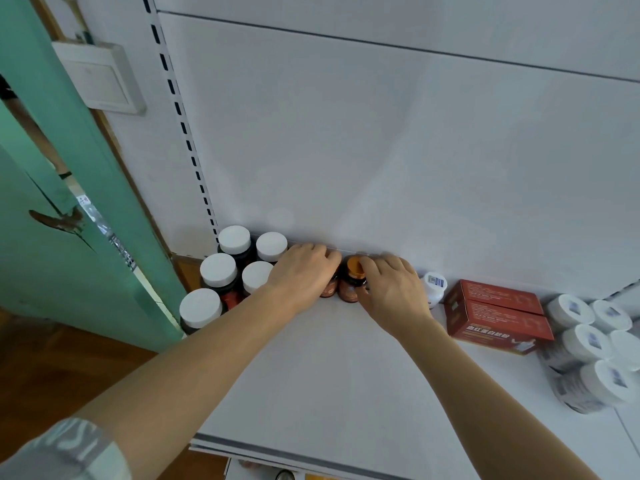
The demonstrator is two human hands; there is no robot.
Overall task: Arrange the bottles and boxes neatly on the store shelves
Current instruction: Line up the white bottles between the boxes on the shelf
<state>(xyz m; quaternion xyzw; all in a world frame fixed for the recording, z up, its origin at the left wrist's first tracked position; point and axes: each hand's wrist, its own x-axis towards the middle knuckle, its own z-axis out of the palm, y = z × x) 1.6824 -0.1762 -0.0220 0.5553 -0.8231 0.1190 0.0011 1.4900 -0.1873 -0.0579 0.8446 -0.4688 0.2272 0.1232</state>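
Setting down: both hands work at the far edge of the white shelf [346,375], against its back panel, which reads as seating two small bottles into a back row.
Right hand [394,289]: fingers curl over the cap and shoulder of the orange-capped bottle [353,277], gripping it from the right; the hold looks meant to keep it upright while it is nudged back.
Left hand [304,271]: curled down over a second amber bottle [329,289], of which only the lower body shows under the palm; its cap is hidden.
Look of the bottles: small, dark amber-brown, labels too blurred to read; the two stand touching, side by side.
White-capped jars [225,268]: five larger dark jars packed in a tight block at the far left, just beside the left hand, so the small bottles seem to continue that row.
Small white bottle [434,285]: upright just right of the right hand.
Red boxes [498,313]: two lying flat, touching, further right.
White-lidded tubs [588,344]: clustered at the right edge.
Judgement: grouping by kind seems partly done; the near shelf area holds nothing yet.
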